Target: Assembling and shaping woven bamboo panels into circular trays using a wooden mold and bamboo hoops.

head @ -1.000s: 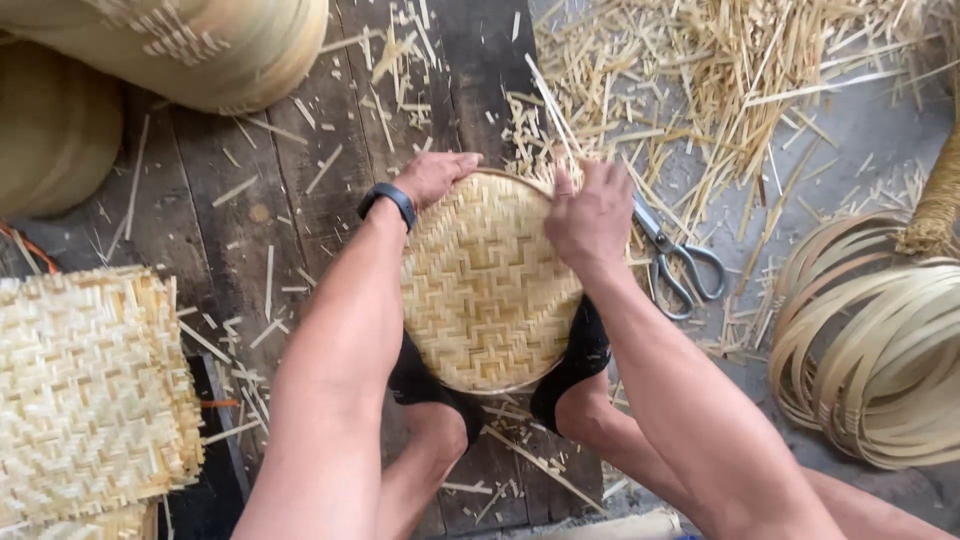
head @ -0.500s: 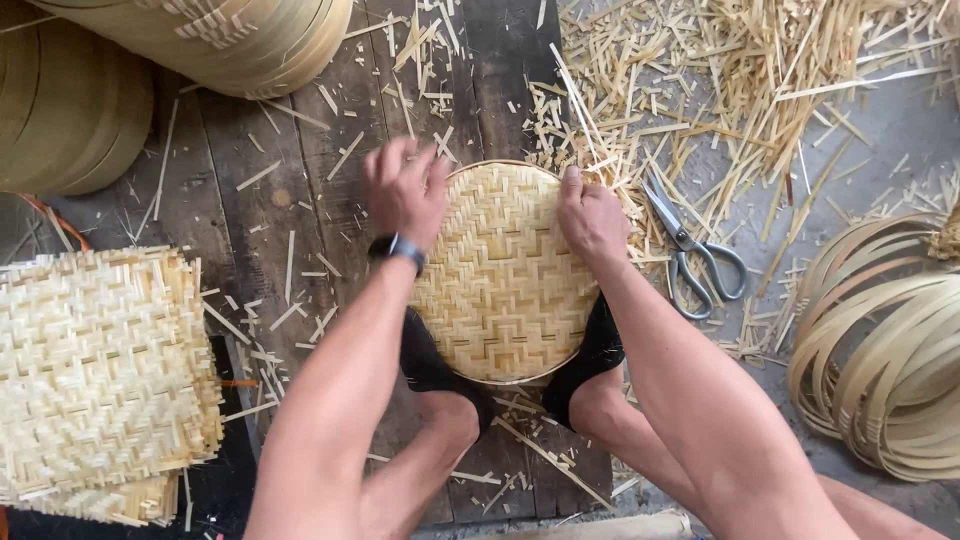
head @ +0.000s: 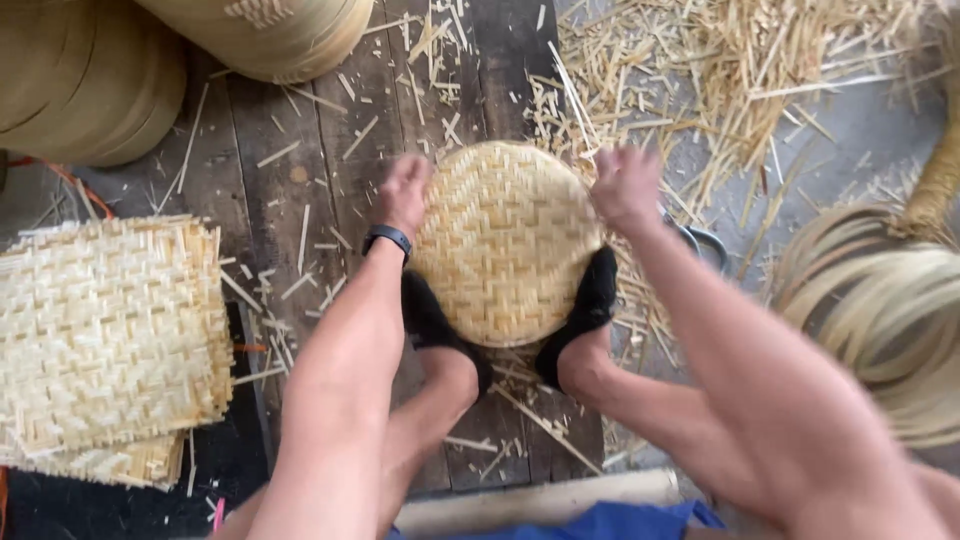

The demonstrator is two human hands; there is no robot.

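Observation:
A round woven bamboo tray (head: 505, 250) lies on dark wooden planks (head: 300, 150), clamped between my two feet in black socks (head: 430, 320). My left hand (head: 405, 195), with a black watch on its wrist, presses against the tray's upper left rim. At the upper right rim is my right hand (head: 625, 185), blurred by motion, fingers pointing away from me. Whether it grips the rim is unclear.
A stack of square woven mats (head: 105, 330) lies at the left. Large round bamboo frames (head: 80, 80) stand at the top left. Scissors (head: 705, 245) peek out behind my right arm. Coiled bamboo strips (head: 880, 320) sit at the right, and cut scraps (head: 760, 70) litter the far floor.
Both hands have slid from the tray's far rim out to its sides. The left hand went from the top edge to the left rim, and the right hand is now blurred.

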